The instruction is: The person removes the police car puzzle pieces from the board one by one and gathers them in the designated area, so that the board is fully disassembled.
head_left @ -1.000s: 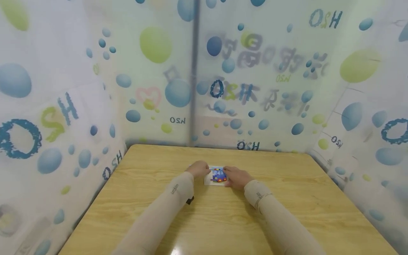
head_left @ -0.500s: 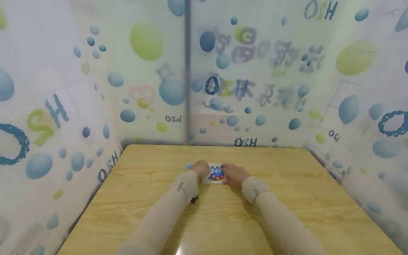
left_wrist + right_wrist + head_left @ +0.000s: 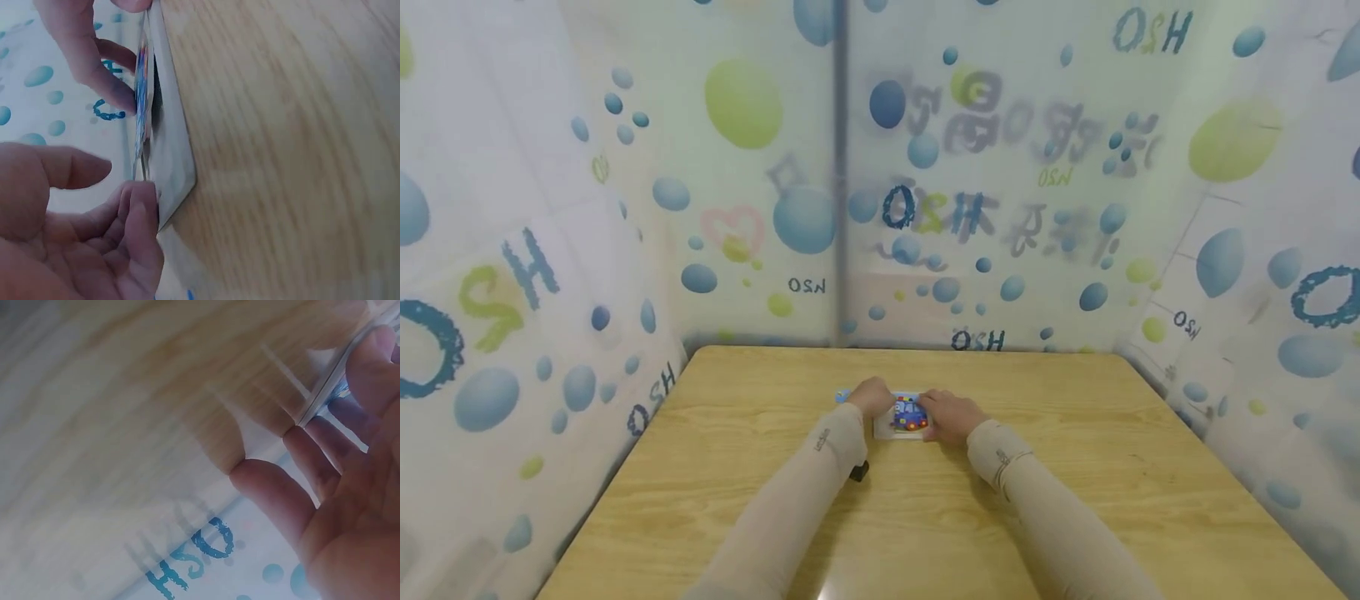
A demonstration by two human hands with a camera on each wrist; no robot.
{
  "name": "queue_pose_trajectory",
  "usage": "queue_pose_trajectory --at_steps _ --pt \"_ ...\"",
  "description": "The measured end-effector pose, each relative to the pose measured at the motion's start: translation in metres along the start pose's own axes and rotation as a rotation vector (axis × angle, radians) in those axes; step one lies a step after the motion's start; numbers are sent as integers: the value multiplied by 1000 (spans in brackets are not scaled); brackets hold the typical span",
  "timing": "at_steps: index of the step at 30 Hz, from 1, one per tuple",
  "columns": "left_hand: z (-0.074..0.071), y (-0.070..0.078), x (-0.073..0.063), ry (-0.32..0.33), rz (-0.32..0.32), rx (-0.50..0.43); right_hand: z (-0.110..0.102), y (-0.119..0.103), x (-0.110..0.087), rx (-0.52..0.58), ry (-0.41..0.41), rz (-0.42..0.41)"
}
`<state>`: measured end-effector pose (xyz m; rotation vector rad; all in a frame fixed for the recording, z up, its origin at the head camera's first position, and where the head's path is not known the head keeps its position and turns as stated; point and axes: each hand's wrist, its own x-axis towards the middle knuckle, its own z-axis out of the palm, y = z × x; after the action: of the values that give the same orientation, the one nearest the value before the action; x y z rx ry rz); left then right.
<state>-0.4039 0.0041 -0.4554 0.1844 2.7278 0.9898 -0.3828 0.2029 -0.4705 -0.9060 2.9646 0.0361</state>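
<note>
A small jigsaw puzzle (image 3: 910,415) with a blue cartoon car lies in a pale tray (image 3: 174,147) on the table. At its left side, my left hand (image 3: 871,397) has its fingers curled against the edge. Seen edge-on in the left wrist view, the picture layer stands slightly above the tray, and the left fingertips pinch its thin rim. My right hand (image 3: 953,417) grips the right side, thumb at the near edge and fingers toward the far one. In the right wrist view, several right fingertips (image 3: 244,472) touch the tabletop. A light-blue piece (image 3: 842,396) shows beyond the left hand.
The wooden table (image 3: 760,508) has a light, glossy top. Patterned curtains (image 3: 745,200) hang at its back and along both sides. A small black object (image 3: 859,472) sits under the left wrist.
The left hand has shifted slightly right over the puzzle's left side, and more of the light-blue piece shows beyond it. The right hand keeps its place on the puzzle. The head view has turned a little.
</note>
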Motion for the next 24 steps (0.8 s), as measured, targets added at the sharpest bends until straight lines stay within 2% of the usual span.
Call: queue_pose_trajectory --at_steps 5,12,16,19,21,24 --pt "4 0 7 55 -15 29 -3 -2 -3 5 6 -8" --pt "10 -4 12 64 25 11 -1 -8 -4 25 -38 7" --pt "13 -5 15 91 14 2 -1 -9 -4 17 -42 23" --pt "13 -5 17 113 3 -27 -1 -6 -2 -15 -40 18" --pt "12 -6 20 128 24 -68 -1 -4 -1 -39 -37 10" --pt "13 -13 23 151 73 -139 4 -5 0 -57 -29 16"
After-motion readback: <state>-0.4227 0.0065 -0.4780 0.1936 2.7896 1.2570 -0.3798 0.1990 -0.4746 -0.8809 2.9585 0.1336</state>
